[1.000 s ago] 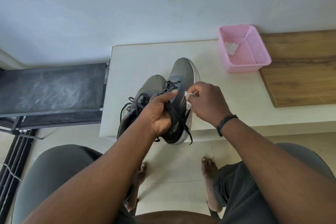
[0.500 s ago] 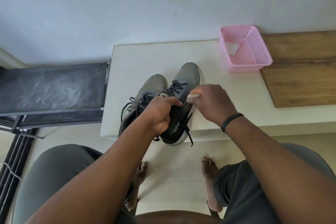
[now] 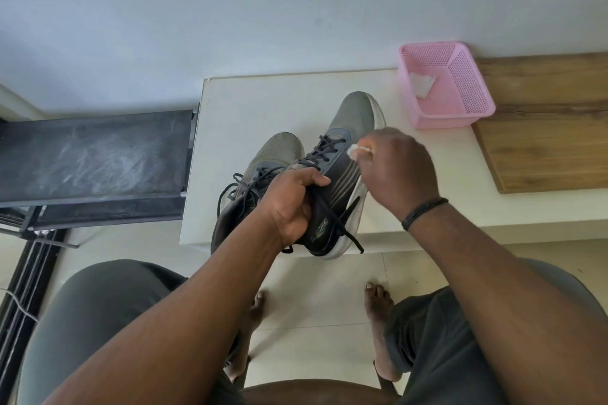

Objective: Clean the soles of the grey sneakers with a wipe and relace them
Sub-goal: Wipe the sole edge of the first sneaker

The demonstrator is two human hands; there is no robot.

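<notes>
My left hand grips the right sneaker at its collar, fingers curled over the tongue, heel past the tabletop edge. Right hand pinches a wipe against its sole edge. Left sneaker just left of my fingers. Beyond: pink basket.

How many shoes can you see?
2. The right sneaker is held in the left hand while being wiped; the left sneaker sits beside it on the white table.

Right hand with wipe: moved from sneaker mid-side toward toe; sneaker slightly shifted, tilted.
</notes>
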